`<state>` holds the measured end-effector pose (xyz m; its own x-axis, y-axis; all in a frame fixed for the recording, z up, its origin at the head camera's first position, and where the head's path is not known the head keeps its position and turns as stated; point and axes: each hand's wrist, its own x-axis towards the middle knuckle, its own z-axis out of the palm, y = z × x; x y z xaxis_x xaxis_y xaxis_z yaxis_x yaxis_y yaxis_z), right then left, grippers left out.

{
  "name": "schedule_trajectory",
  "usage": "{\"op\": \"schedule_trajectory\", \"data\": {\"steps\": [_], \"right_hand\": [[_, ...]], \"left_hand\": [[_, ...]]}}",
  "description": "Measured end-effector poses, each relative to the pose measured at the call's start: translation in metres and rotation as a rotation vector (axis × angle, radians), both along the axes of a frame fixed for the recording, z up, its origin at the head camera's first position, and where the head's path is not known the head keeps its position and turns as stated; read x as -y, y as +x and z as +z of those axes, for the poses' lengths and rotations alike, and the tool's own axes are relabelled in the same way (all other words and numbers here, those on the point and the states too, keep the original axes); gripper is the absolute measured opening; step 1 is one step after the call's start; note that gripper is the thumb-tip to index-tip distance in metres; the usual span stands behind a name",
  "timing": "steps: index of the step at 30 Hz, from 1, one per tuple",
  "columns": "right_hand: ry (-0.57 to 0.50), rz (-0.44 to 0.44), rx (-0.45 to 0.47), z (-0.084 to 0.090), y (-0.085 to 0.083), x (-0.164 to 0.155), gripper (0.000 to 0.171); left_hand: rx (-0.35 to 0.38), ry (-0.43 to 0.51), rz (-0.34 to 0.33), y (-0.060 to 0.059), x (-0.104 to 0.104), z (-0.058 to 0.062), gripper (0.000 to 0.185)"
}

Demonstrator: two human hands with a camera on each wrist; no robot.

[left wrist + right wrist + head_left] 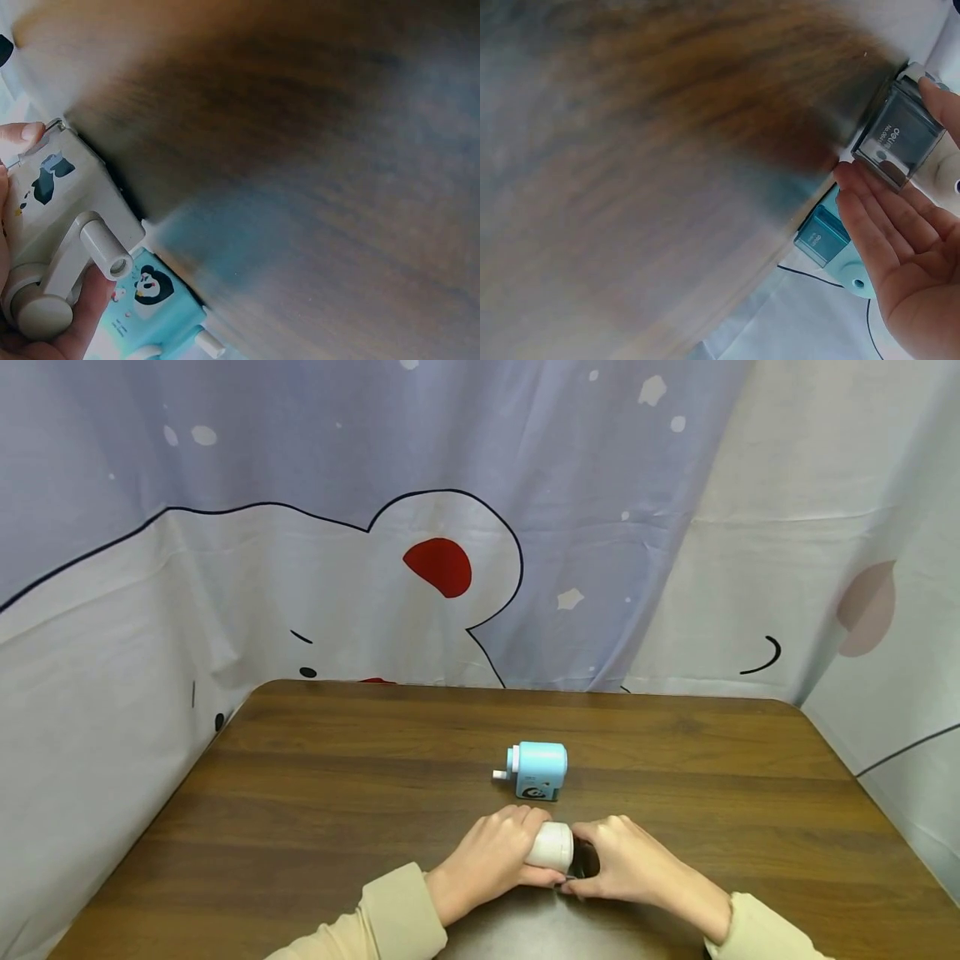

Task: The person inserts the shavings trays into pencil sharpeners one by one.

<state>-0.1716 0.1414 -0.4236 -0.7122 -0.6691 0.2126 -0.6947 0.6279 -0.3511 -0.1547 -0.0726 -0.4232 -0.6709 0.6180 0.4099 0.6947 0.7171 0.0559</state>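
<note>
A white crank pencil sharpener (552,846) is gripped by my left hand (491,852). In the left wrist view, its crank handle (105,247) and a dark printed picture on its side show between fingers and thumb. My right hand (626,864) pinches the sharpener's dark see-through shavings drawer (900,135) between thumb and fingers. The drawer sits at the white body's end; how far out it stands I cannot tell. Just beyond both hands stands a light blue crank pencil sharpener (542,764), touched by neither, with its own blue see-through drawer (823,237).
Both sharpeners are at a brown wooden table (337,793) with rounded far corners. Behind it hangs a pale printed curtain (600,527), which also runs along the left and right sides.
</note>
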Motion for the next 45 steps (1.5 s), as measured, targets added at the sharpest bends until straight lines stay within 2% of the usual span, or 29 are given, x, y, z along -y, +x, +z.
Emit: {"op": "schedule_trajectory", "data": {"steps": [5, 12, 35, 45], "right_hand": [[-0.007, 0.004, 0.006, -0.001, 0.001, -0.002, 0.038], [-0.006, 0.000, -0.002, -0.003, 0.003, -0.009, 0.053], [-0.040, 0.029, -0.032, -0.001, 0.005, -0.002, 0.035], [-0.032, -0.009, -0.039, -0.002, 0.006, 0.003, 0.038]], "left_hand": [[0.005, 0.001, 0.007, 0.001, 0.000, 0.000, 0.058], [0.004, -0.012, 0.011, 0.001, -0.001, 0.001, 0.058], [0.011, 0.011, 0.005, 0.000, -0.001, 0.001, 0.058], [0.004, 0.013, 0.012, 0.000, -0.001, 0.000, 0.057]]}}
